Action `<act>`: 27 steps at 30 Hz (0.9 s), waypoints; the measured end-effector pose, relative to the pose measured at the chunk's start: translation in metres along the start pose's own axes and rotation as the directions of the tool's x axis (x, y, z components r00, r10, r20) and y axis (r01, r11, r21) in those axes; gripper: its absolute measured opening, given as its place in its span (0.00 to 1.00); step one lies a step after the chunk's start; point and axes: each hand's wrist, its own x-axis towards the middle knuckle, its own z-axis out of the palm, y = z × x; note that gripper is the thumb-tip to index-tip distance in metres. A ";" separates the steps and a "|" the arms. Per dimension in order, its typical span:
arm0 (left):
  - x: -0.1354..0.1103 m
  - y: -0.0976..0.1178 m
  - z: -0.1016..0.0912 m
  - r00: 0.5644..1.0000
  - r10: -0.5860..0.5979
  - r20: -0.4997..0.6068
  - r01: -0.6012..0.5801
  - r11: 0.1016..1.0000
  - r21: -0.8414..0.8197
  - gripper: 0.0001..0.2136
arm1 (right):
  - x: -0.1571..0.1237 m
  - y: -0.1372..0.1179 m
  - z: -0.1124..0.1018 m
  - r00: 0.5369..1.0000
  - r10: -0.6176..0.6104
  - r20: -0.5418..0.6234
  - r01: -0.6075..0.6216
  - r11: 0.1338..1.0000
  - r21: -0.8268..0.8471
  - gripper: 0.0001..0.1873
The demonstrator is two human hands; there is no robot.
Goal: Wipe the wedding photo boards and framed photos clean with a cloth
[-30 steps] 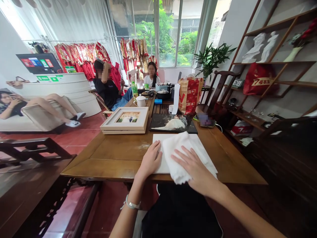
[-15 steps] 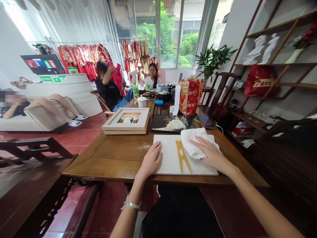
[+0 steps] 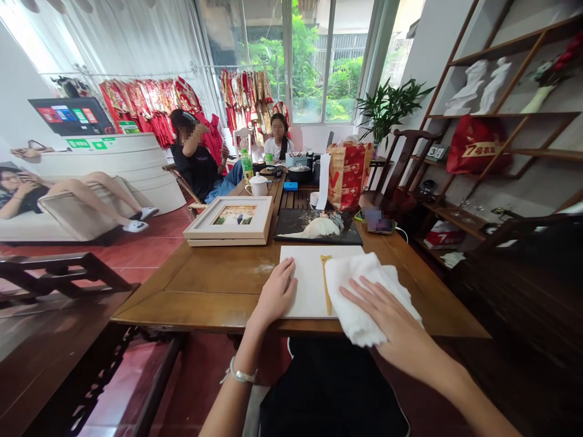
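Observation:
A white board (image 3: 303,285) lies flat near the front edge of the wooden table. On it is a yellow flat cut-out (image 3: 326,285) with two long legs, partly covered. My left hand (image 3: 277,292) rests on the board's left edge, fingers extended. A white cloth (image 3: 353,273) spreads over the board's right half and hangs past its front edge. My right hand (image 3: 380,309) lies flat on the cloth, fingers stretched out and pressing it down. The cloth hides the cut-out's right side and the board's right end.
Behind the board lie a black decorated panel (image 3: 291,220), a framed picture (image 3: 195,229) and a phone (image 3: 380,221). A paper bag (image 3: 348,176), a lidded white mug (image 3: 259,186) and a bottle (image 3: 246,165) stand farther back. Other people sit beyond the table and at left.
My right hand has slid the cloth toward me, over the cut-out's right leg and past the board's front edge. My left hand stays on the board's left edge.

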 end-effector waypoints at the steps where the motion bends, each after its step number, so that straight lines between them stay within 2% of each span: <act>1: 0.000 0.001 0.000 1.000 -0.001 -0.002 0.001 1.000 -0.003 0.20 | -0.012 -0.005 -0.002 1.000 0.002 0.008 -0.002 1.000 0.005 0.51; 4: 0.000 0.002 -0.001 1.000 -0.004 0.002 0.004 1.000 -0.004 0.20 | -0.030 -0.006 -0.008 0.999 0.009 0.036 -0.010 0.999 0.035 0.48; 6: -0.001 0.002 -0.001 1.000 -0.009 0.016 0.008 1.000 0.004 0.20 | -0.026 0.005 -0.009 0.999 0.028 0.024 -0.029 0.998 0.064 0.46; 10: -0.001 0.001 -0.002 1.000 -0.001 0.006 0.001 1.000 0.005 0.20 | 0.014 0.044 -0.004 0.993 0.106 -0.059 -0.100 0.990 0.101 0.43; 13: -0.002 -0.001 -0.001 1.000 0.024 -0.012 -0.024 1.000 -0.001 0.20 | 0.056 0.068 0.002 0.990 0.130 -0.059 -0.125 0.989 0.079 0.41; 16: -0.002 -0.003 0.000 1.000 0.026 -0.003 -0.026 1.000 0.009 0.20 | 0.091 0.074 0.006 0.983 0.176 -0.051 -0.175 0.984 0.015 0.38; 19: -0.001 -0.004 0.000 1.000 0.029 -0.005 -0.029 1.000 0.008 0.20 | 0.106 0.065 0.009 0.979 0.195 -0.064 -0.196 0.981 -0.012 0.38; 23: -0.001 -0.005 0.002 0.999 0.044 -0.014 -0.044 0.999 -0.003 0.20 | 0.091 0.040 0.011 0.994 0.098 -0.057 -0.099 0.995 -0.006 0.42; 27: -0.001 -0.002 0.001 1.000 0.020 -0.013 -0.020 1.000 -0.002 0.20 | 0.043 0.009 0.007 1.000 0.001 -0.025 0.000 1.000 0.023 0.46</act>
